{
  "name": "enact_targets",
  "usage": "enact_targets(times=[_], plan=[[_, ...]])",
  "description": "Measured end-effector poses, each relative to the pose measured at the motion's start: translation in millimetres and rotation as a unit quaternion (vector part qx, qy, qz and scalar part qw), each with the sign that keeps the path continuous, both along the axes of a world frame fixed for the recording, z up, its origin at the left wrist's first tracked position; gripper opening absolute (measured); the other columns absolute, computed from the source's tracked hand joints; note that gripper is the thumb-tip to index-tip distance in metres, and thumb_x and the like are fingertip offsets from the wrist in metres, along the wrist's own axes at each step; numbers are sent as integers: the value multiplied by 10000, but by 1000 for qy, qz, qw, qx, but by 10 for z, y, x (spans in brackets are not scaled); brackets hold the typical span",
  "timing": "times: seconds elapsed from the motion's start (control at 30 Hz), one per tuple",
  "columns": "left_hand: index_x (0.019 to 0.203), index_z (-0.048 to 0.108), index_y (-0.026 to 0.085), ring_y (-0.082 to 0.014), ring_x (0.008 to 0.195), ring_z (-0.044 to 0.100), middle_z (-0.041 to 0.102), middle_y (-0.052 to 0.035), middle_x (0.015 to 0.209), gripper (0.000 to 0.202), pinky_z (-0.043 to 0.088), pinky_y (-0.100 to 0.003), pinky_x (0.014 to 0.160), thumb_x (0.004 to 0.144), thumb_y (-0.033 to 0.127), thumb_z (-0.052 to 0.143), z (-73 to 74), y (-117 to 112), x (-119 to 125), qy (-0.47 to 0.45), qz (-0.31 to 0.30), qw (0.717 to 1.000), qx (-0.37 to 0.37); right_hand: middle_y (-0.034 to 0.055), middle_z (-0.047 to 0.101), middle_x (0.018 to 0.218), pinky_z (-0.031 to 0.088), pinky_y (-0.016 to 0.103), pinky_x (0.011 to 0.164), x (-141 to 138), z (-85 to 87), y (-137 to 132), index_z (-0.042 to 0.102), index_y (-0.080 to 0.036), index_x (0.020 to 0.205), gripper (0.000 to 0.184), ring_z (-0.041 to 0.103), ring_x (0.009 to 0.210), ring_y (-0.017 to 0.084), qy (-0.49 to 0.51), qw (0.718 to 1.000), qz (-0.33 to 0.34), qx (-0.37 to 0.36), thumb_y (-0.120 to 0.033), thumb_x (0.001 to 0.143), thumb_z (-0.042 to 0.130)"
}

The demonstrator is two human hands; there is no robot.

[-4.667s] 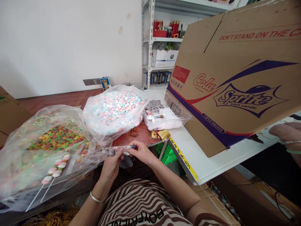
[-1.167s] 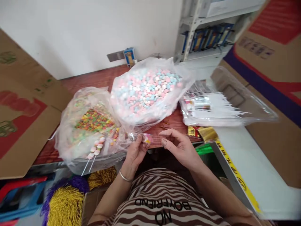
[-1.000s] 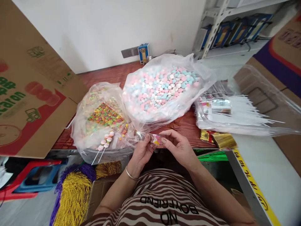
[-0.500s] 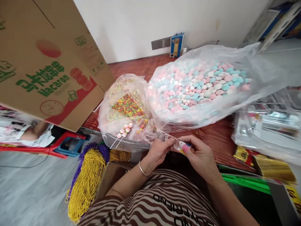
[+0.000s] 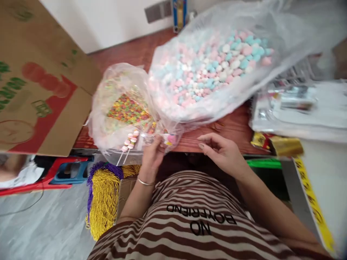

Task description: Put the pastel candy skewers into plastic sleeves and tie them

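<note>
My left hand (image 5: pixel 154 153) pinches a small clear plastic packet (image 5: pixel 170 139) with a printed, colourful end, just above the table's front edge. My right hand (image 5: pixel 223 153) is off to the right of it, thumb and fingers apart, with nothing visible in it. To the left of my left hand, two candy skewers (image 5: pixel 131 140) with pink and white pieces on white sticks lie on a clear bag of small multicoloured ring-shaped candies (image 5: pixel 127 110). Behind both hands lies a large clear bag of pink, white and blue marshmallows (image 5: pixel 217 68).
A tall printed cardboard box (image 5: pixel 54 119) stands at the left. Clear plastic packaging (image 5: pixel 295 104) and a gold-and-red wrapper (image 5: pixel 284 145) lie at the right. Yellow and purple bead strands (image 5: pixel 104 202) hang below the table. Part of another person's arm (image 5: pixel 11 168) shows at far left.
My right hand has let go of the packet and moved apart to the right. My left hand has carried the packet left, beside the skewers. The view has shifted.
</note>
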State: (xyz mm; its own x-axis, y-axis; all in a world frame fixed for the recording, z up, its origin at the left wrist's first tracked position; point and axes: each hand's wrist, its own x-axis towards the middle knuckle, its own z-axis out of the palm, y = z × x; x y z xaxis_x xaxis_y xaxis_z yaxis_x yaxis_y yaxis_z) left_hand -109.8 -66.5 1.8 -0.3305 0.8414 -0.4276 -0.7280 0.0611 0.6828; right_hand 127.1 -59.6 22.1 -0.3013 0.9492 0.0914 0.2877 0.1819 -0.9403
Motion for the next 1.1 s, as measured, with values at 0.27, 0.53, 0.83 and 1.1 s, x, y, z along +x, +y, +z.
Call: enact_targets(times=[0.27,0.53,0.83,1.1], plan=[[736,597,160,-26,450,483,612,91,616,299,475,-196,527,740,176,895,144,185,-109,-1,-61,997,46,18,724,782,453,271,659,772,-328,-512,703,-199,901,191,639,700,168,-149,981,2,-121,-352,896,589],[710,587,154,-29,477,496,616,76,632,308,479,-191,536,753,196,889,170,371,170,13,-167,984,55,17,715,740,407,273,623,1194,-836,-1469,662,-212,798,145,625,671,176,-258,921,-121,-268,-277,864,551],[674,611,141,-48,493,502,589,62,601,354,502,-198,518,609,173,958,113,335,241,-6,-145,987,68,28,732,872,420,272,713,537,-232,-621,697,-201,898,122,640,777,172,-194,977,-13,-92,-223,918,579],[772,641,149,-38,464,501,589,83,614,372,481,-177,480,575,138,957,101,166,-29,1,-26,999,32,21,730,872,425,259,717,-44,92,7,697,-190,901,70,640,777,166,-138,978,155,0,-181,899,627]])
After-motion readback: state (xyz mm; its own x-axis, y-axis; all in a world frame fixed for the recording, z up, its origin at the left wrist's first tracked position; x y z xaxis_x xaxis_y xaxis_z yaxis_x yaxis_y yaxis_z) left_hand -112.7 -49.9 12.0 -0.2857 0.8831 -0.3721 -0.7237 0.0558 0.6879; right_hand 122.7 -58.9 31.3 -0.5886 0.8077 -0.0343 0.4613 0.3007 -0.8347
